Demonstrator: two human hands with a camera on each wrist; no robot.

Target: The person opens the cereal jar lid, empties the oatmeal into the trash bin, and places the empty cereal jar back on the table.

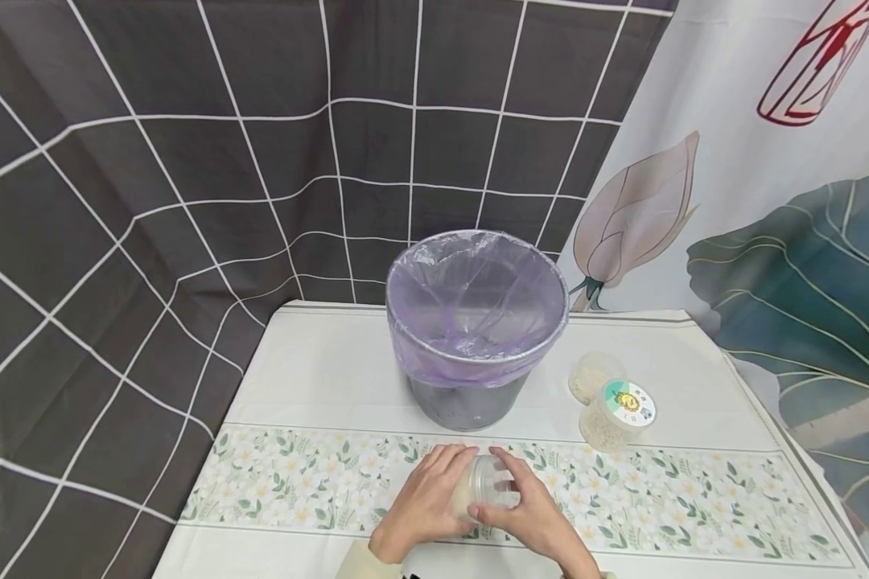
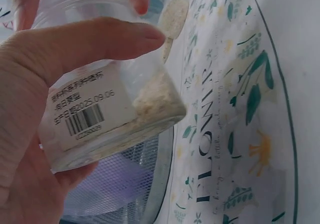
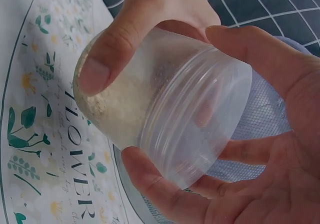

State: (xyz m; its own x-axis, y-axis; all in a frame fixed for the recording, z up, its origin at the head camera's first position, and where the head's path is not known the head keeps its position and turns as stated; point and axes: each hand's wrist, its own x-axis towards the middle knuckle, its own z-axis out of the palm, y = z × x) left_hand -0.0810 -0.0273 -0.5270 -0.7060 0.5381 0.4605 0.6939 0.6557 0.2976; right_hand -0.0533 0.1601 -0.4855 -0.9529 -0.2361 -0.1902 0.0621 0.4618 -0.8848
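Clear plastic jar (image 1: 481,486), tilted well off upright, held between both hands over the floral strip (image 1: 297,482) on the table (image 1: 319,366), on the near side of the lined bin (image 1: 442,398). Left hand (image 1: 429,497) grasps the body, thumb across it; right hand (image 1: 529,511) grasps the ridged end, fingers spread around it. Done, as far as I can judge: jar in hand, tipped over, both grips set. Pale grainy contents gather toward the base, away from the ridged end, so by my reading none is leaving. Whether that end is capped or open, cannot tell; judged an early stage, with the contents yet to be dealt with. A lidded jar (image 1: 608,426) and a second container (image 1: 595,375) sit apart to the right, neither touched. Edges: bin rim (image 1: 471,359) stands ahead of the hands, purple liner folded over it; back edge of the table runs behind the bin, near edge out of view. Room: floral strip runs uninterrupted leftward; rightward travel is tighter ahead, where the two containers stand near the bin.
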